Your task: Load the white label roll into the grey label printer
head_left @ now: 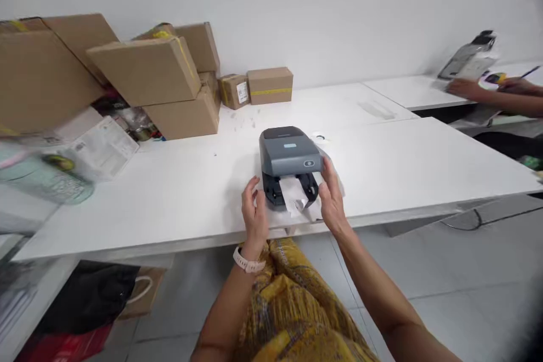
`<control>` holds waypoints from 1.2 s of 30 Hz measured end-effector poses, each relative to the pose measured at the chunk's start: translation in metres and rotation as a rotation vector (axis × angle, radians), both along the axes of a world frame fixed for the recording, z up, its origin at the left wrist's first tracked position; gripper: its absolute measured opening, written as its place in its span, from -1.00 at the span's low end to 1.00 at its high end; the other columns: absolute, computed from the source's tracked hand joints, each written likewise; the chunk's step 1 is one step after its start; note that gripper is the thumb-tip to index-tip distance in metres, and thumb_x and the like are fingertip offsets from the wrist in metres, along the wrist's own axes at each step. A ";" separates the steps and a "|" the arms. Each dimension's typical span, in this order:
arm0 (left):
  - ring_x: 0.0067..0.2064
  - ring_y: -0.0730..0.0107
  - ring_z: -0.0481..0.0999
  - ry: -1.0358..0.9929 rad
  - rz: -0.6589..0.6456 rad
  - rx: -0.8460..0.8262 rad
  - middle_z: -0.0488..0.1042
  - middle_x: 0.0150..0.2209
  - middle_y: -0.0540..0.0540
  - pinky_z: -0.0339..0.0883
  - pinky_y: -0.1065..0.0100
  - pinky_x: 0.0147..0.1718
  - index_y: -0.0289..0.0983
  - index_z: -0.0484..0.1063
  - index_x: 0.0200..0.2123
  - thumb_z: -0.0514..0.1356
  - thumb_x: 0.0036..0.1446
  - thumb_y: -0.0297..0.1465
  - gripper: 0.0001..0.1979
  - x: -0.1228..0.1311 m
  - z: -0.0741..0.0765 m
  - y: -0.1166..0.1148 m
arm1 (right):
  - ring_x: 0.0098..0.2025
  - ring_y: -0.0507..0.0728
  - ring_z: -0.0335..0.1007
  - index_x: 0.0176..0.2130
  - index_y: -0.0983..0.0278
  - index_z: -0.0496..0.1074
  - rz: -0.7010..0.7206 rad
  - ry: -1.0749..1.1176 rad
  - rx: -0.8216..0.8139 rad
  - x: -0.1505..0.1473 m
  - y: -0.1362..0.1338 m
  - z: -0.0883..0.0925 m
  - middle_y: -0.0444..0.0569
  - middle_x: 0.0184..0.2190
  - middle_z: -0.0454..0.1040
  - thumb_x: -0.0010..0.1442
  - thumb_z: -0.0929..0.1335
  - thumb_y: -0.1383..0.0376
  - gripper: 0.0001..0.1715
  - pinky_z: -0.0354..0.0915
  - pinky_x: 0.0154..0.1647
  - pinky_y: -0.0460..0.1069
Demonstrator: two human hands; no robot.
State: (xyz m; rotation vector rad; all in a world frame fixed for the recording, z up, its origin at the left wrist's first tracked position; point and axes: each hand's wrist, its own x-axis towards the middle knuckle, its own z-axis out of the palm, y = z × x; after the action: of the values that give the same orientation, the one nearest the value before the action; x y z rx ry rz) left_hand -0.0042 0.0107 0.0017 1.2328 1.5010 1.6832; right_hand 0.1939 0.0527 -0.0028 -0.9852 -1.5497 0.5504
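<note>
A dark grey label printer (290, 153) stands near the front edge of the white table, its top cover raised a little above the black base. A white paper strip (292, 191) comes out of its front opening, with a crumpled or torn end. My left hand (254, 209), wearing a pale pink watch on the wrist, is just left of the base with curved fingers apart and nothing held. On the other side, my right hand (333, 198) lies against the printer's right front corner, fingers stretched along its side and thumb apart. More white paper lies partly hidden beside it.
Cardboard boxes (146, 70) are stacked at the back left, with smaller ones (270, 86) by the wall. A mint-green tumbler (55, 178) stands at far left. At far right, another person's hands (466, 89) work at a neighbouring table. Bags (87, 297) lie below on the left.
</note>
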 end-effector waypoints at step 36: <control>0.20 0.00 0.56 0.037 -0.299 -0.201 0.53 0.25 -0.19 0.48 0.05 0.17 -0.11 0.03 0.54 0.26 -0.05 -0.58 0.06 -0.026 -0.007 0.130 | 0.07 0.43 0.61 0.20 0.31 0.55 0.551 -1.482 -0.129 -0.052 0.136 0.089 0.26 -0.02 0.69 0.30 0.36 0.39 -0.51 0.27 0.21 0.25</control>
State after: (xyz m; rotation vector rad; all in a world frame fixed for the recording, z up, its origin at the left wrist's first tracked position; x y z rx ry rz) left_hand -0.0304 0.1411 -0.0051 1.3099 1.3892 1.2905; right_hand 0.1419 0.1889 0.0862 -1.0931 -3.1924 0.2236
